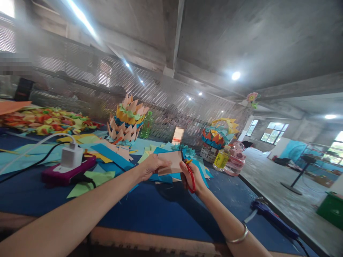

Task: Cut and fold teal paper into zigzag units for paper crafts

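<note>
Nearest the camera, two bare forearms reach out over the blue table [166, 210], a bangle [238, 238] on the right wrist. The left hand [151, 166] pinches the near-left edge of a pinkish-tan paper sheet [171, 162], thumb on top and fingers under, holding it up off the table so its far-right edge is free. There the right hand [191, 175] is closed through the red handles of a pair of scissors [190, 175], blades at the sheet's right edge; whether they are parted, the picture does not show. Just beneath the grip lie blue and teal paper offcuts [163, 177]. Out to the left of the hands sits a white charger [71, 156] plugged into a magenta power strip [68, 171], with a green scrap [88, 182] beside it. Right of the scissors stand a yellow bottle [222, 158] and a pink jar [235, 159]. Farther back rise folded paper lotus pieces [127, 121], a second one [218, 137] and a perforated metal screen [171, 96].
</note>
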Demonstrator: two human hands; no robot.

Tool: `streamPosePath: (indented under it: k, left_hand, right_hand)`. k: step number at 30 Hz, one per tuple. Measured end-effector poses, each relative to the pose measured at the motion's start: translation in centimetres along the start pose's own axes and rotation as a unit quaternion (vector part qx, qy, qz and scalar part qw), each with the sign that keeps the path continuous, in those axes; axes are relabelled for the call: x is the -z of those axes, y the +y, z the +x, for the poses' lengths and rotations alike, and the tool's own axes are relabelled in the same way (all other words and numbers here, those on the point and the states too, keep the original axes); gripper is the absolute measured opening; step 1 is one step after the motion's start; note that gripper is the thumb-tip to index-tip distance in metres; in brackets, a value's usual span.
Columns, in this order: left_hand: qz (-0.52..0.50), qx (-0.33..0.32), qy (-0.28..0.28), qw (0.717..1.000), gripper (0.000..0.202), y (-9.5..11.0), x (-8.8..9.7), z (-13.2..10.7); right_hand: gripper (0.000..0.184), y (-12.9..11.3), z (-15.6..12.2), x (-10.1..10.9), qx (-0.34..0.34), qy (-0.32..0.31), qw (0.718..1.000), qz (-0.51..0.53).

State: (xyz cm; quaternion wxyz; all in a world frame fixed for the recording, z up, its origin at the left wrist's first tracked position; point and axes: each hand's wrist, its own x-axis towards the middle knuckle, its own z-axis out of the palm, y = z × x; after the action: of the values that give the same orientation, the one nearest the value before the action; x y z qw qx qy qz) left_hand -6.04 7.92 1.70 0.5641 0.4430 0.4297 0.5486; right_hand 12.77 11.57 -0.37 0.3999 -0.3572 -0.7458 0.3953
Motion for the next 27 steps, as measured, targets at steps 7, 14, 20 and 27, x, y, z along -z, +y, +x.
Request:
streamPosePath:
  k: [7, 14, 20, 27]
  left_hand:
    - [-0.003, -0.002, -0.004, 1.000, 0.055, -0.05, 0.01, -0.03]
    - [0.012, 0.001, 0.004, 1.000, 0.057, 0.06, 0.08, -0.01]
    - [0.010, 0.005, 0.003, 1.000, 0.058, 0.01, 0.21, 0.16]
    - [-0.026, 0.008, 0.047, 0.999, 0.051, 0.27, 0.70, 0.62]
  right_hand:
    - [0.056, -0.37, -0.14, -0.33, -0.013, 0.007, 1.000, 0.027]
    - [0.058, -0.27, -0.10, -0.32, -0.015, 0.010, 1.000, 0.023]
    - [0.056, -0.34, -0.16, -0.31, -0.023, 0.004, 0.998, 0.053]
    - [0.050, -0.45, 0.27, -0.02, -0.007, 0.050, 0.995, 0.087]
